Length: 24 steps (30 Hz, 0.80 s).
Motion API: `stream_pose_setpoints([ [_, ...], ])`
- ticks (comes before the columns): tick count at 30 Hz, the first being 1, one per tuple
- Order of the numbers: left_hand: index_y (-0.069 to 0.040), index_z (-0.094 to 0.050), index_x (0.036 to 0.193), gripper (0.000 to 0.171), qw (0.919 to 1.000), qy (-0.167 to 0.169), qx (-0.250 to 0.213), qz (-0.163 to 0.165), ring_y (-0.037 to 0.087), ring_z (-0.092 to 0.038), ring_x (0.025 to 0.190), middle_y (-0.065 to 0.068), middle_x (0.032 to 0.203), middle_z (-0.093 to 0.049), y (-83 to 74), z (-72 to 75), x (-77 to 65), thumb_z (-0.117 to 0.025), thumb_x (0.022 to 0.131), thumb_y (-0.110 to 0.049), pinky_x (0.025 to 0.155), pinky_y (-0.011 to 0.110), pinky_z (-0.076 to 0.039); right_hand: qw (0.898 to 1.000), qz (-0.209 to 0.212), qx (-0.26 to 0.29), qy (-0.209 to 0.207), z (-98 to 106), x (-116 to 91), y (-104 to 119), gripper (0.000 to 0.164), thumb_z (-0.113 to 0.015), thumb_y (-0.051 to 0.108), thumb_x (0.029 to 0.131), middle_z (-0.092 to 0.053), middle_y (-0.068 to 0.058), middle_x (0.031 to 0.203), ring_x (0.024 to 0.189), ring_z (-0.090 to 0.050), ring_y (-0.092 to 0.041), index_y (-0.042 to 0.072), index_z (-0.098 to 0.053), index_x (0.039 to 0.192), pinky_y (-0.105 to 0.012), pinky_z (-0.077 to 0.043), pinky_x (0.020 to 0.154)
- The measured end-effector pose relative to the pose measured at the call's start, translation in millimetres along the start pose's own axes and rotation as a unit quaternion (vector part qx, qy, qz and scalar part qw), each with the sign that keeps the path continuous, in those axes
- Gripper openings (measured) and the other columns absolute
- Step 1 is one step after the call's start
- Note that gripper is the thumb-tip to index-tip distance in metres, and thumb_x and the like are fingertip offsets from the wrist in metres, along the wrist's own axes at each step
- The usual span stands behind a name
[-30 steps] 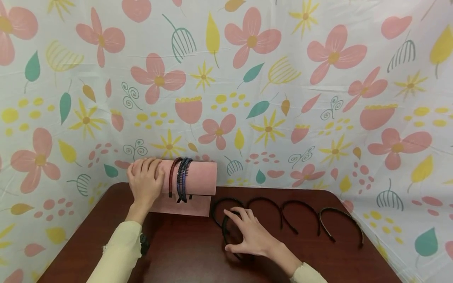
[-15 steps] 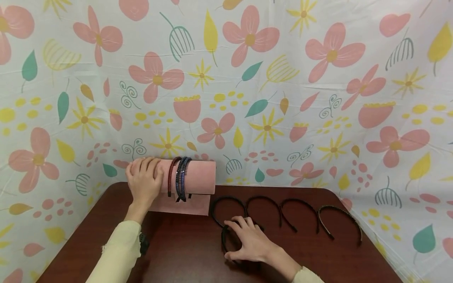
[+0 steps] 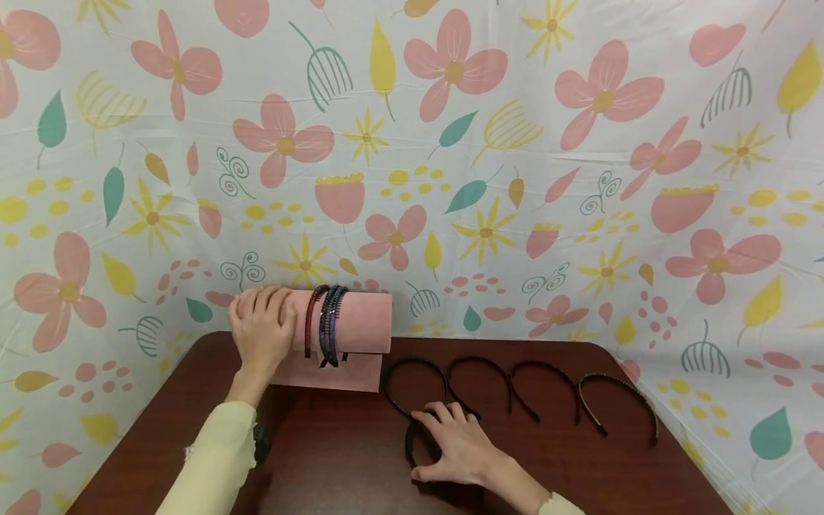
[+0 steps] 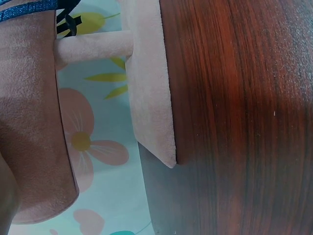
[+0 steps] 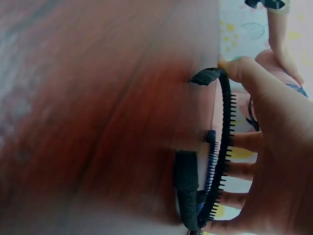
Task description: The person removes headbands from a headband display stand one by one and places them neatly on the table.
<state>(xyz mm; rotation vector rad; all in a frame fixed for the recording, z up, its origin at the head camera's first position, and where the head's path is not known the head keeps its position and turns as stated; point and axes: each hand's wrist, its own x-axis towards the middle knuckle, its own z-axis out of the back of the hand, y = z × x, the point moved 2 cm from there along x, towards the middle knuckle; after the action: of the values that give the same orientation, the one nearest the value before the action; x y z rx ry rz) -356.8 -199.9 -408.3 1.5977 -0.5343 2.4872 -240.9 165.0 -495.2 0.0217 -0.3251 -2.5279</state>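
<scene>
At the back left of the table, my left hand grips the left end of a pink padded roll on a headband stand, fingers curled over its top. A dark red headband and blue, glittery headbands sit round the roll. My right hand spans a black toothed headband low over the table, thumb at one side and fingertips at the other. In the right wrist view the thumb meets the band near one wrapped end. Its far side is partly hidden by the hand in the head view.
Behind the right hand lies another black headband on the brown table. Further right are a thin black headband, another dark one and a beaded one. A floral cloth hangs behind.
My right hand has come slightly toward the front of the table with its fingers closing in across the black headband. My left hand stays on the stand.
</scene>
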Motion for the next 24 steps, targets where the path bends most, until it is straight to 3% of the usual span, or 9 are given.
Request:
stream_pose_setpoints([
  [9,-0.012,-0.069,0.114,0.043,1.0,0.001,0.0,0.004,0.035,-0.051,0.12,0.012,0.12,-0.065,1.8,-1.9,-0.8,-0.04,0.098,-0.041,0.109,0.063,-0.022,1.0,-0.004,0.0,0.022,-3.3,0.6,1.8,0.087,-0.064,0.073,0.077,-0.044,-0.004,0.148,0.124,-0.046,-0.031,0.028,-0.043,0.148,-0.059,-0.045,0.085],
  [17,-0.011,-0.07,0.111,0.039,0.9997,-0.024,-0.006,-0.003,0.036,-0.053,0.117,0.013,0.117,-0.066,2.1,-2.1,-0.5,-0.046,0.095,-0.039,0.106,0.064,-0.025,0.999,-0.001,0.014,0.037,-2.4,1.8,5.5,0.086,-0.064,0.073,0.078,-0.042,-0.006,0.152,0.139,-0.038,-0.039,0.027,-0.043,0.148,-0.066,-0.042,0.094],
  [24,-0.012,-0.069,0.113,0.042,1.0,-0.006,-0.001,-0.001,0.035,-0.052,0.119,0.012,0.119,-0.065,0.8,-1.3,-0.8,-0.042,0.097,-0.04,0.108,0.064,-0.023,0.999,0.017,0.037,0.027,5.4,1.7,9.3,0.09,-0.063,0.074,0.078,-0.037,-0.008,0.157,0.145,-0.031,-0.045,0.026,-0.04,0.151,-0.07,-0.036,0.101],
])
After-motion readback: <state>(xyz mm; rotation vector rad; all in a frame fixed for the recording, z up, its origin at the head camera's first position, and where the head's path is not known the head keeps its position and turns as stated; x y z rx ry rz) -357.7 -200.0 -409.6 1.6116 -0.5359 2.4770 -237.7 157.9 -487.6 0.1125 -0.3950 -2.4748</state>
